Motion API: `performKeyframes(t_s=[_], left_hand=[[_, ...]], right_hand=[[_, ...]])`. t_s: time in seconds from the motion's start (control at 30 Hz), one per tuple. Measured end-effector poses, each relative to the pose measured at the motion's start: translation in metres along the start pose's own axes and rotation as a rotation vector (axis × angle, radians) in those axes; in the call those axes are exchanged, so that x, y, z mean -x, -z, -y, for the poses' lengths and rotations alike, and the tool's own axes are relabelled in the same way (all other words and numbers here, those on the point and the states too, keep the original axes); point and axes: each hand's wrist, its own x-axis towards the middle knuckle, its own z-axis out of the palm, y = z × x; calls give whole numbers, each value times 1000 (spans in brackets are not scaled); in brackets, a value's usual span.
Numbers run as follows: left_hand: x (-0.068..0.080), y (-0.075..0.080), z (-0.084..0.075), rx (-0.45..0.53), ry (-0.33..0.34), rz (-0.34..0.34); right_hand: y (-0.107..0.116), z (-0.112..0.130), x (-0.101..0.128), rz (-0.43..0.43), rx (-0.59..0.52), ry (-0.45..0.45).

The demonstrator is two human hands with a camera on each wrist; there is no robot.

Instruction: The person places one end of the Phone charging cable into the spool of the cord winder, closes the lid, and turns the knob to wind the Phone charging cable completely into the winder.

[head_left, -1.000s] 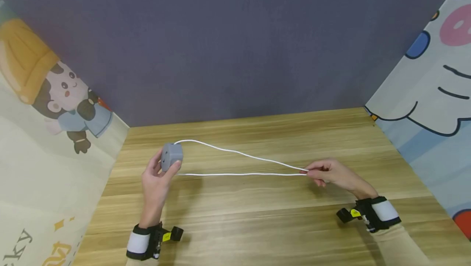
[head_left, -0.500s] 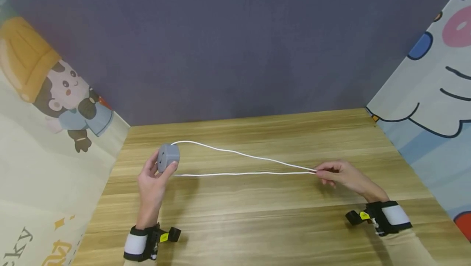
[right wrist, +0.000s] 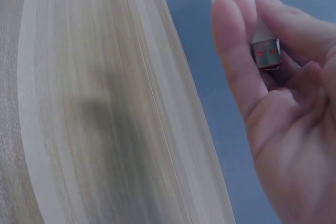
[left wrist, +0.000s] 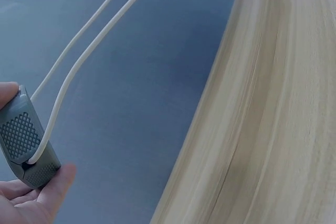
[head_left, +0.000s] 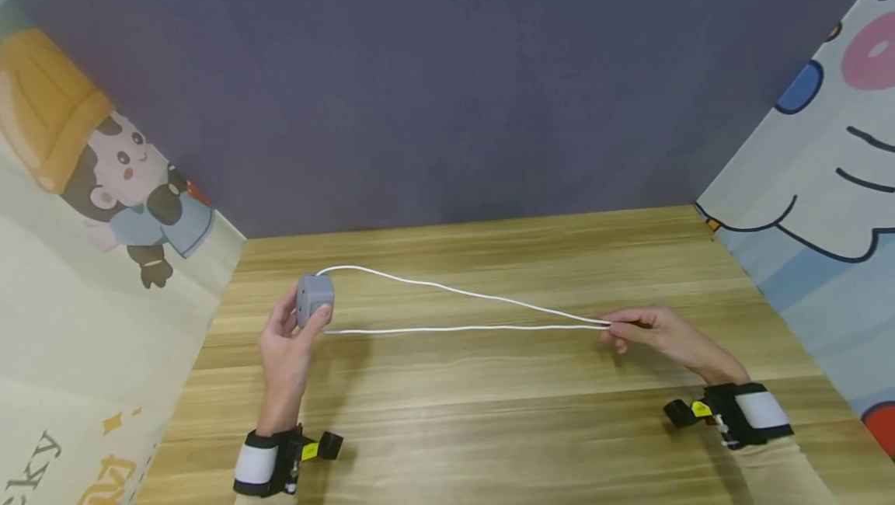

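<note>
Two white cable strands [head_left: 447,287] stretch sideways above the tabletop [head_left: 475,443] — left hand [head_left: 283,346] curled round the grey case [head_left: 315,300], right hand [head_left: 657,332] pinching both strands beside a USB plug [right wrist: 268,53].

Left grip [head_left: 285,346] and right grip [head_left: 659,334], well apart
The left points forward, fingers [head_left: 283,309] and thumb [head_left: 315,323] curled; the right angles inward, pinching.

Grey case [head_left: 315,299], faceted, cross-hatched sides, held aloft, tilted; white cable [head_left: 468,328] stretched rightward, two strands, upper bowed, lower nearly straight; metal plug [right wrist: 267,55] at right end.
</note>
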Motion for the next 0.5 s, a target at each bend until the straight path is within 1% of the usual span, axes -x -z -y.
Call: performKeyframes(t_s=[0.13, 0.23, 0.4, 0.5], left_hand=[[1, 0, 1, -11, 12, -1], [2, -2, 0, -2, 4, 3], [2, -9, 0, -4, -44, 23], [0, -14, 0, 2, -78, 37]], right_hand=[[0, 0, -1, 2, -7, -4], [-1, 0, -3, -39, 27, -38], [-6, 1, -10, -124, 103, -87], [-9, 0, -17, -160, 132, -93]])
